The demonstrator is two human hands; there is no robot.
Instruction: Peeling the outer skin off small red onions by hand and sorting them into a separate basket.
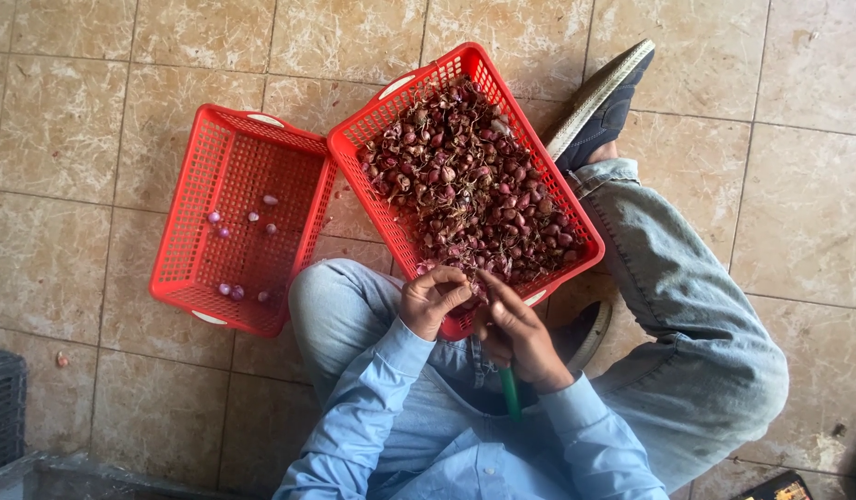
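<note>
Fingers of my left hand (433, 298) pinch a small reddish shallot (471, 294) at the near rim of the full red basket (576, 222); my right hand (519, 331) curls round a green-handled knife (509, 393), fingertips touching it. Left of that basket sits a second red basket (183, 231) holding a few peeled purple shallots (232, 291).

full basket (576, 243) right of near-empty basket (183, 231) (touching); both on floor (798, 213).
</note>
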